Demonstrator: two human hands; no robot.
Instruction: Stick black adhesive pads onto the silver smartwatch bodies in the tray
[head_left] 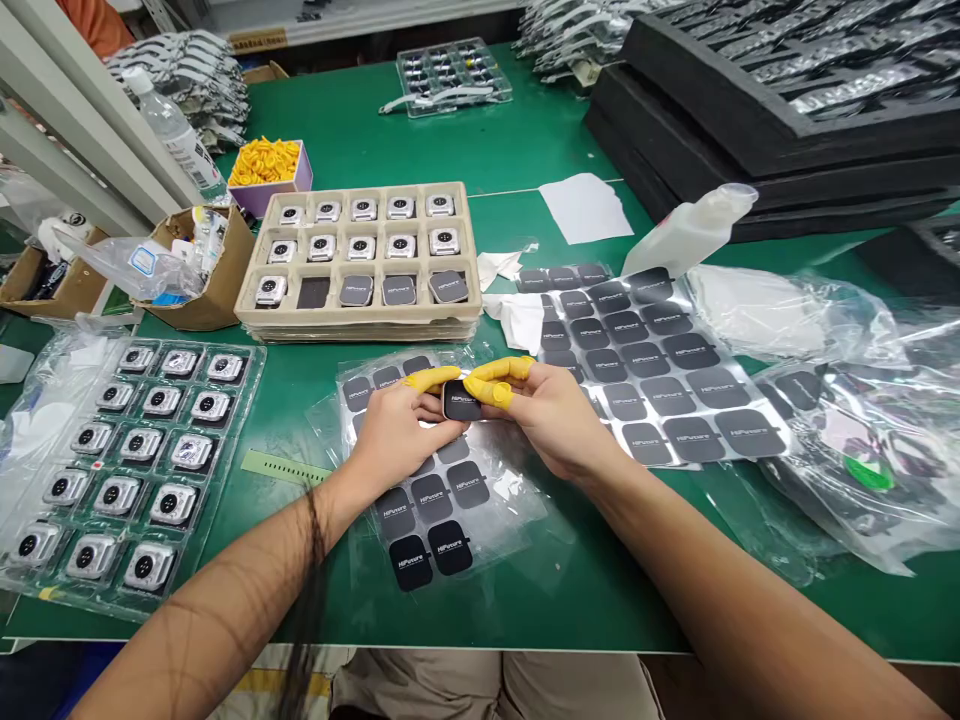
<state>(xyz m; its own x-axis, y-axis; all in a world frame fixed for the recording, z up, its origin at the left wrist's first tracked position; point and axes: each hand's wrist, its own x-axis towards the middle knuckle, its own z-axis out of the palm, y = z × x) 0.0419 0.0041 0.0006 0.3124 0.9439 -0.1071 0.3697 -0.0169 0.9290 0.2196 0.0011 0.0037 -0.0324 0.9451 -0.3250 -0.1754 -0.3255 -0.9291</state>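
Note:
Between my two hands, above a clear sheet, is a watch case (460, 400) with a dark film printed "HiFuture" on its face. My left hand (397, 425) grips its left side, a yellow finger cot on one finger. Closed on its right side is my right hand (544, 410), with yellow cots on the thumb and other fingertips. Under them lies a sheet of dark printed films (433, 497), partly covered by my hands. Just beyond, a beige tray (360, 312) holds several watch cases, some showing silver backs and some dark printed faces.
At left lies a clear blister tray (161, 430) of watch cases. More film sheets (645, 360) spread at right, beside a white bottle (694, 230) and plastic bags (832, 440). Behind stand a box of yellow finger cots (266, 165), a cardboard box (199, 270) and black foam trays (757, 130).

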